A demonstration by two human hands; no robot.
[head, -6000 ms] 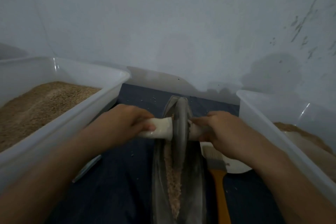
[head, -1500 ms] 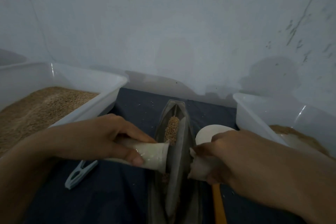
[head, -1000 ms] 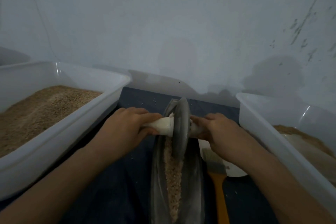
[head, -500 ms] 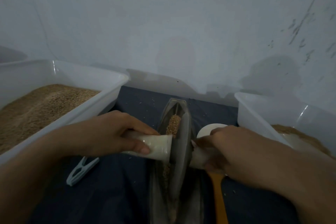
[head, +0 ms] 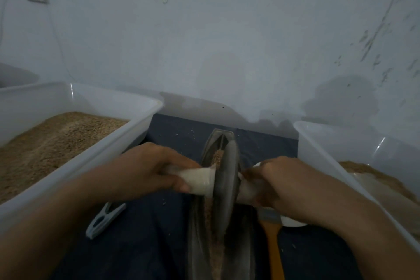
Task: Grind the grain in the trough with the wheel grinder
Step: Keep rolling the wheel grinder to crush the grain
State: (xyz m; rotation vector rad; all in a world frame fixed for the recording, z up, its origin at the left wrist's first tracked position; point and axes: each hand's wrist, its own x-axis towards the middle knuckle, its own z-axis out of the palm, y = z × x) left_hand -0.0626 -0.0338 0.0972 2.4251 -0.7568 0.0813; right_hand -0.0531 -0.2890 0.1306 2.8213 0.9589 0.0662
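From the head camera, the grey metal grinding wheel [head: 226, 179] stands on its edge inside the long grey boat-shaped trough [head: 197, 229]. Half a second ago the wheel sat nearer to the person. Now it has rolled a little way up the trough, toward the far tip. Before that it was far, then near, so the wheel keeps going back and forth. That is how the grinding is done, so the job looks to be in the middle, not finished.

The left hand [head: 145, 173] has its fingers curled tight round the white handle [head: 200, 180] that sticks out of the wheel's left side. The right hand [head: 275, 179] is curled round the white stub on the other side. Both hands hold on as they did before.

The brown grain [head: 214, 248] lies in a thin line along the bottom of the trough, under and behind the wheel. A small heap [head: 218, 154] shows just past the wheel too. It still looks bitty, so I think more rolls are needed.

A big white plastic tub of brown grain [head: 95, 118] sits on the left. Another white plastic tub [head: 318, 143] sits on the right. A pale blue clothes peg [head: 104, 218] lies on the dark blue cloth [head: 147, 245]. A brush with an orange handle [head: 272, 241] lies just beside the trough, partly under the right arm.
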